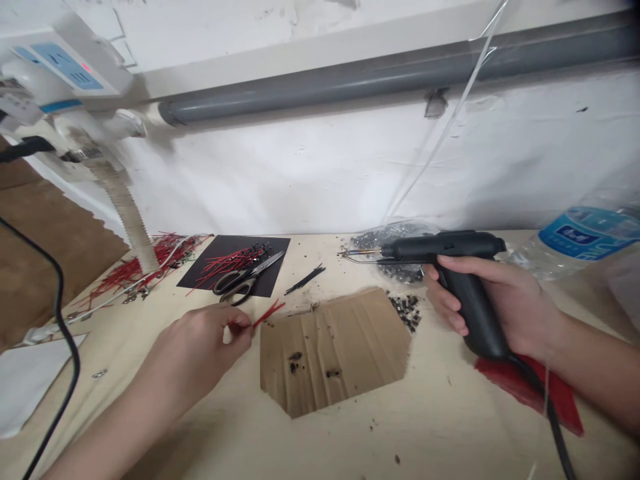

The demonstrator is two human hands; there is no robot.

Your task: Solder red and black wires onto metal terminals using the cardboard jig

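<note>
My right hand [515, 303] is closed around the grip of a black soldering gun [473, 293], its metal tip pointing left over the table. My left hand [205, 343] pinches a few short red wires [269, 312], whose ends stick out to the right past the fingertips. Just beyond that hand, scissors [250, 277] with dark handles lie across a black sheet [265, 283], beside a bundle of red wires [225, 262] with dark ends. Between both hands a scorched piece of cardboard [350, 353] lies flat. Short black strands [306, 279] rest behind it.
Small dark parts [406, 311] are heaped by the cardboard, with a clear plastic bag [370, 237] of parts behind. More red wires [145, 260] lie far left near a ribbed hose [127, 207]. A plastic bottle [590, 230] lies at right. A black cable [67, 320] hangs at left.
</note>
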